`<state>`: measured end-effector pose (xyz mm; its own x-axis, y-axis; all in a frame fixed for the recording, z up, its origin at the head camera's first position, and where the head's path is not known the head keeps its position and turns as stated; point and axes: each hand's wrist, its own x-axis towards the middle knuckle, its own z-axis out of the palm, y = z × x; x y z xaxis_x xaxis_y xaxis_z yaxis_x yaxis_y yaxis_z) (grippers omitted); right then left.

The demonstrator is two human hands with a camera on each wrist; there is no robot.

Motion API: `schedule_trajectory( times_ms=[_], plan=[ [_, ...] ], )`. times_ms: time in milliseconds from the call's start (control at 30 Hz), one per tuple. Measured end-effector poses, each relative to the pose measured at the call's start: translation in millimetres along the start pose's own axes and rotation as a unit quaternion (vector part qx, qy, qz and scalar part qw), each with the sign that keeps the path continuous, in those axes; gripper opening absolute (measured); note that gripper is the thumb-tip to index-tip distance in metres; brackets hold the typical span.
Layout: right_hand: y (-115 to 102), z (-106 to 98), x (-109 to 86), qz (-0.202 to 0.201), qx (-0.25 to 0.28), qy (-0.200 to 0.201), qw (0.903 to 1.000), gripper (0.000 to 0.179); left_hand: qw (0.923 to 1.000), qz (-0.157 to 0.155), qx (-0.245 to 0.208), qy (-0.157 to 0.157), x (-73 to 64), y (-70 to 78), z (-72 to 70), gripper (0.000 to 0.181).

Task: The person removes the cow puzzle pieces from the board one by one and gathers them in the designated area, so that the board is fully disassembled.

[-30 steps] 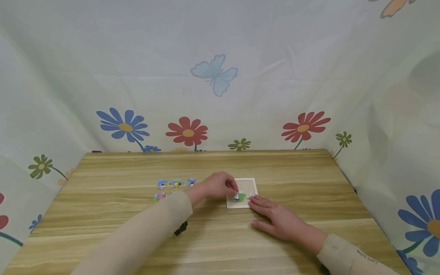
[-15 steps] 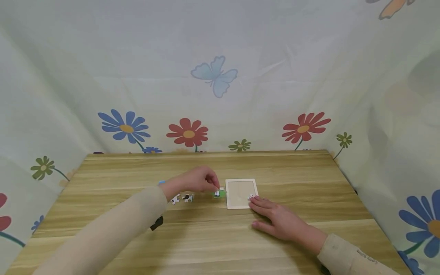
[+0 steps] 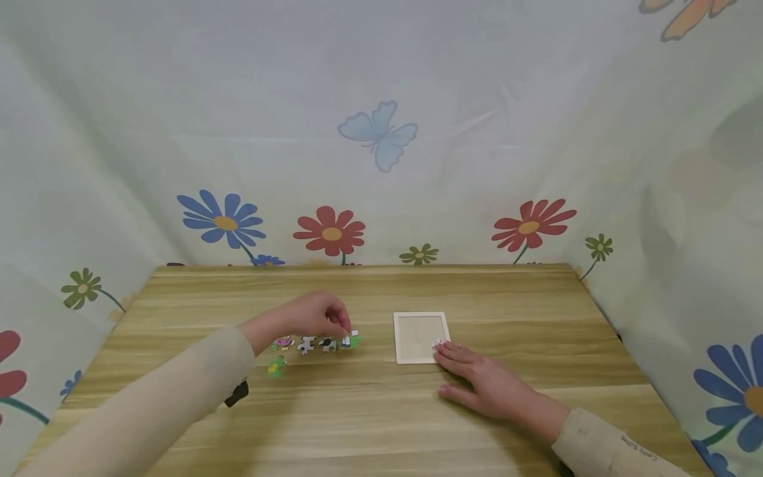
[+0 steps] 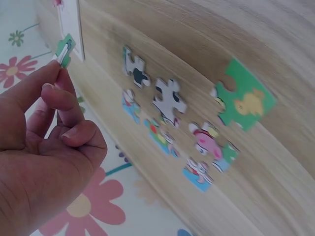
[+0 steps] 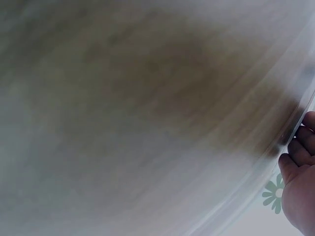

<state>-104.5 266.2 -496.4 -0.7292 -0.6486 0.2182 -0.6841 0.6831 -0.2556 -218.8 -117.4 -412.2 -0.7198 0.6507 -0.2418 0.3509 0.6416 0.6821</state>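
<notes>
My left hand (image 3: 316, 315) pinches a green and white jigsaw piece (image 4: 65, 51) between thumb and fingertips, over the left part of the table. Beyond it in the left wrist view lie two black-and-white pieces (image 4: 168, 98), a green piece with a yellow animal (image 4: 250, 101), a pink-faced piece (image 4: 209, 142) and several blue-edged pieces (image 4: 199, 173). My right hand (image 3: 485, 381) rests with extended fingers on the lower right corner of a square puzzle tray (image 3: 411, 313). A small whitish piece (image 3: 438, 344) shows at its fingertips, partly covered.
The wooden table (image 3: 357, 424) carries the tray right of its middle and the loose pieces to the left. A flower-printed cloth (image 3: 381, 192) hangs behind and at both sides. My left forearm and hand hide part of the piece group in the head view.
My left hand has carried the green and white piece out of the tray and leftward, to beside the black-and-white pieces. My right hand has stayed at the tray's corner.
</notes>
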Motion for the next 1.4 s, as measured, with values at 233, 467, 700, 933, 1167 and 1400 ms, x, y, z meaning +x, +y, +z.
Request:
schedule_trajectory(
  times_ms=[233,467,700,933,1167,1400],
  plan=[
    [-0.7,-0.2,2.4,0.007,-0.002,-0.011,0.9999,0.063,1.0000,-0.003,-0.008,-0.004,-24.3,-17.5,-7.0,0.006],
    [-1.3,0.5,3.9,0.002,-0.006,-0.008,0.9999,0.064,0.9997,-0.005,-0.021,-0.014,-42.1,-35.5,-8.9,0.005],
    [-3.1,0.1,4.1,-0.006,-0.002,0.004,1.0000,0.063,0.9999,-0.012,-0.002,-0.006,-53.7,-44.9,-7.1,0.006],
    [-4.7,-1.1,2.3,0.001,-0.006,0.002,1.0000,0.063,0.9998,-0.016,0.001,-0.011,-59.6,-51.4,-3.5,0.004],
    [-4.9,0.0,1.1,0.009,-0.006,-0.007,0.9999,0.065,0.9996,0.007,0.028,-0.001,-60.8,-55.2,1.6,0.008],
    [-5.3,-0.6,2.0,0.012,-0.006,-0.008,0.9999,0.064,0.9974,0.042,0.056,0.015,-61.9,-56.7,6.4,0.007]
  ],
)
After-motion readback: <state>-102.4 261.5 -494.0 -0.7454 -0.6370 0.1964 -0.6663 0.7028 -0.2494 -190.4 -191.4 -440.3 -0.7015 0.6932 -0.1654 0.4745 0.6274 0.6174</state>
